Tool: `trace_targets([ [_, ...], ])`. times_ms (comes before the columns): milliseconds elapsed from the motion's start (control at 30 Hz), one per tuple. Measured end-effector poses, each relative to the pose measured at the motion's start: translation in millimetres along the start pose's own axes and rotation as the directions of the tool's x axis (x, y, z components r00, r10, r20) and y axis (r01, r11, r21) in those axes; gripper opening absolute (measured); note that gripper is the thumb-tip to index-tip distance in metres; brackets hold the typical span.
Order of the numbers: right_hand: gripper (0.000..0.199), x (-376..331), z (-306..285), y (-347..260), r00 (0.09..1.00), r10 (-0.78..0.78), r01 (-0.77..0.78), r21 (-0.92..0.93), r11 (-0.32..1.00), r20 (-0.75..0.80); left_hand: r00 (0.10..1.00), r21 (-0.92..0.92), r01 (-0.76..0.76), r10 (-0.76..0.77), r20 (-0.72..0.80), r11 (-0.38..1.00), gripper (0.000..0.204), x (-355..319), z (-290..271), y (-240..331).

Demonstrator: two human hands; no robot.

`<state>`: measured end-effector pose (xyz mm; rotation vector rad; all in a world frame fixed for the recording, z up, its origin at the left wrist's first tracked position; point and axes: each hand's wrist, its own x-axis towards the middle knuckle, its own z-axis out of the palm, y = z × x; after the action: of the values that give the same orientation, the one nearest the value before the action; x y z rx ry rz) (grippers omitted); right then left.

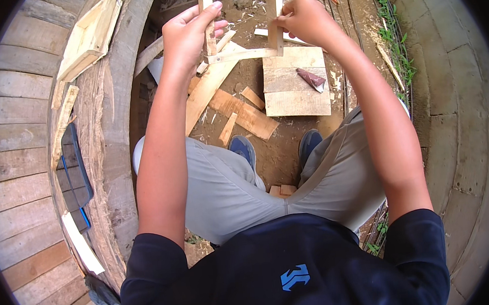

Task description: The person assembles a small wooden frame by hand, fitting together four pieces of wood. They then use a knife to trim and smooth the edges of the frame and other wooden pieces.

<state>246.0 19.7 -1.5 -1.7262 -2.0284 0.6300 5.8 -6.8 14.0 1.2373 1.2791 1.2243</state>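
Both hands hold up a small rectangular wooden frame (244,54) at the top of the view, its upper part close to the picture's rim. My left hand (186,36) grips the left bar, thumb in front and fingers showing through the opening. On the right bar, my right hand (307,19) is closed in a pinch; its fingertips are partly hidden. Below the right hand, a square board of pale wooden slats (297,104) lies on the ground. A folded piece of brown sandpaper (311,80) rests on it.
Planks (244,114) and offcuts lie on the dirt ground between the hands and my shoes (243,148). Left, a thick wooden beam (117,161) borders a slatted floor with a shallow wooden box (92,35) and a dark flat object (80,164). Concrete paving (446,121) runs along the right.
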Motion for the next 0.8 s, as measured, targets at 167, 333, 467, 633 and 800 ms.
trace_targets([
  [167,0.042,5,-1,5,0.997,-0.052,0.053,0.017,0.998,-0.059,0.999,-0.076,0.033,-0.035,-0.032,0.997,0.040,2,5,-2],
  [333,0.054,-5,3,0,0.997,0.065,-0.066,-0.041,0.997,-0.041,0.994,-0.037,0.105,-0.106,-0.011,0.994,0.044,-4,11,-4],
  [467,0.040,-7,2,-7,0.992,0.115,-0.118,-0.053,0.992,-0.044,0.988,0.013,0.135,-0.135,0.069,0.991,0.043,-4,7,-15],
  [633,0.033,-14,-4,-4,0.995,0.062,-0.071,-0.114,0.991,-0.079,0.988,0.210,0.077,-0.103,0.116,0.975,0.034,-4,14,-30],
  [800,0.033,-14,-6,-3,0.995,0.059,-0.069,-0.123,0.990,-0.079,0.992,0.344,0.042,-0.079,0.095,0.938,0.026,-7,20,-33],
])
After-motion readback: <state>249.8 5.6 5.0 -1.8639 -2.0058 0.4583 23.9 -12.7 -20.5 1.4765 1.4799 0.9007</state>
